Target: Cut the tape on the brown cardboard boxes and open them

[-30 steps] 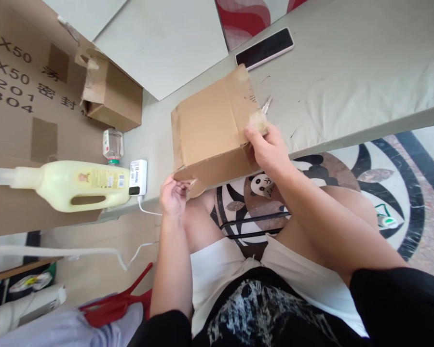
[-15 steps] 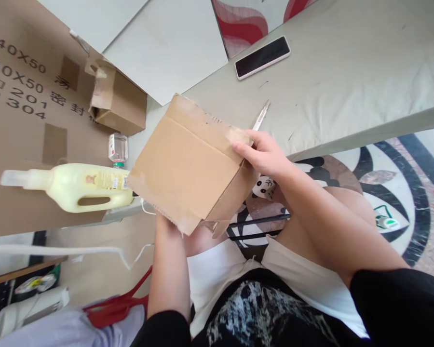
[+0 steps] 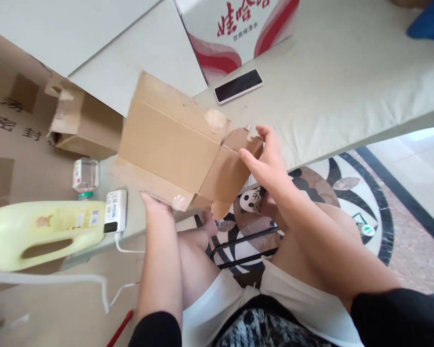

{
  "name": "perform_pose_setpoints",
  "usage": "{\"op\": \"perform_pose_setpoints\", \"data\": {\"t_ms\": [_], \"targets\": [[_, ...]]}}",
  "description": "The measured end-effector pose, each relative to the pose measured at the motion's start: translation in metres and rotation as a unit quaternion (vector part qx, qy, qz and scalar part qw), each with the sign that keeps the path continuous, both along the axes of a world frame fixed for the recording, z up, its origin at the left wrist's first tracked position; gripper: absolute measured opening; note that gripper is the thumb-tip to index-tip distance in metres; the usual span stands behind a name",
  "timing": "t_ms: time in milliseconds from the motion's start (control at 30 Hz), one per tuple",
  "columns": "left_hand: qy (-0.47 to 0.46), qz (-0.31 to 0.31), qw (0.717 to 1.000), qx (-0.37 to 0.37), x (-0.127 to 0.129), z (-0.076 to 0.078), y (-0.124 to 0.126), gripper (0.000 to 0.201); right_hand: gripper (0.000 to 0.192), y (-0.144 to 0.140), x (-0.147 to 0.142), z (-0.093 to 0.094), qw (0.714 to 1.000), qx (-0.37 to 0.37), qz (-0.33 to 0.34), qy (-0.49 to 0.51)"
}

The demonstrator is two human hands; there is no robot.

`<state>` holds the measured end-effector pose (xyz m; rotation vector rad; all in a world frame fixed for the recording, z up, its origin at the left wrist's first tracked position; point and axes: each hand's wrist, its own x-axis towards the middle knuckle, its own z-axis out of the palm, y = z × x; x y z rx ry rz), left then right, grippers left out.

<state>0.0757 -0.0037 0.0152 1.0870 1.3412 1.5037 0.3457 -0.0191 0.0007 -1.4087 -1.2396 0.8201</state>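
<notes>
I hold a small brown cardboard box [image 3: 169, 144] in the air above the near edge of the pale table [image 3: 329, 91]. My left hand [image 3: 152, 202] supports it from below; only the wrist and heel of the hand show, the fingers are hidden under the box. My right hand [image 3: 265, 164] rests against the box's right end, fingers spread over a torn flap with old tape on it.
On the table lie a black phone [image 3: 238, 86], a red-and-white printed carton [image 3: 235, 33], a second open brown box [image 3: 83, 125], a small clear bottle [image 3: 84, 177], a white power bank [image 3: 115, 210] with cable, and a yellow jug [image 3: 39, 231]. Patterned floor lies below my knees.
The box has been turned and lifted to the left, its long side now facing me. My right hand shifted from the top corner to the right end flap. The view tilted up.
</notes>
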Motion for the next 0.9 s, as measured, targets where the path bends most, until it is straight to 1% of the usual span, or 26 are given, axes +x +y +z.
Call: {"op": "perform_pose_setpoints", "data": {"t_ms": [67,133,167,233,267,300,333,367,433,500,533,567,633,700,800,900], "targets": [[-0.050,0.012,0.998,-0.021,0.003,-0.007,0.005,0.054,0.060,-0.002,-0.002,-0.002,0.998,-0.034,0.044,-0.035],[-0.098,0.013,0.994,-0.045,0.006,-0.011,0.011,0.050,0.057,-0.005,-0.006,-0.002,0.993,-0.035,0.082,-0.079],[-0.119,0.013,0.992,-0.049,0.007,-0.011,0.014,0.052,0.057,-0.006,-0.007,-0.002,0.992,-0.026,0.079,-0.100],[-0.155,0.012,0.987,-0.046,0.007,-0.011,0.023,0.052,0.060,-0.007,-0.010,-0.004,0.993,-0.001,0.029,-0.116],[-0.170,0.011,0.984,-0.043,0.006,-0.011,0.027,0.052,0.064,-0.006,-0.011,-0.007,0.996,0.011,0.000,-0.094],[-0.183,0.009,0.982,-0.041,0.004,-0.011,0.030,0.051,0.067,-0.004,-0.011,-0.010,0.999,0.017,-0.023,-0.044],[-0.195,0.006,0.980,-0.041,0.001,-0.011,0.033,0.050,0.068,-0.002,-0.011,-0.013,0.999,0.013,-0.039,0.028],[-0.206,0.003,0.978,-0.044,-0.002,-0.012,0.035,0.050,0.067,0.000,-0.011,-0.017,0.992,0.001,-0.053,0.111],[-0.226,0.003,0.972,-0.061,-0.010,-0.015,0.036,0.049,0.061,0.003,-0.012,-0.022,0.962,-0.035,-0.090,0.257],[-0.235,0.006,0.969,-0.075,-0.018,-0.019,0.036,0.050,0.054,0.004,-0.014,-0.023,0.930,-0.078,-0.125,0.338],[-0.233,0.004,0.970,-0.073,-0.022,-0.021,0.036,0.050,0.051,0.003,-0.015,-0.021,0.917,-0.102,-0.124,0.366],[-0.228,-0.001,0.971,-0.067,-0.026,-0.023,0.035,0.050,0.049,0.002,-0.018,-0.018,0.904,-0.128,-0.107,0.393],[-0.218,-0.019,0.975,-0.043,-0.033,-0.025,0.032,0.048,0.051,-0.001,-0.024,-0.010,0.879,-0.176,-0.045,0.441],[-0.224,-0.036,0.974,-0.029,-0.039,-0.025,0.029,0.049,0.055,-0.003,-0.032,-0.004,0.865,-0.188,-0.008,0.466],[-0.235,-0.048,0.970,-0.036,-0.045,-0.023,0.024,0.059,0.050,-0.003,-0.043,0.000,0.867,-0.165,-0.015,0.469],[-0.242,-0.051,0.968,-0.045,-0.049,-0.023,0.022,0.066,0.042,0.000,-0.049,-0.004,0.874,-0.163,-0.014,0.457]]}}
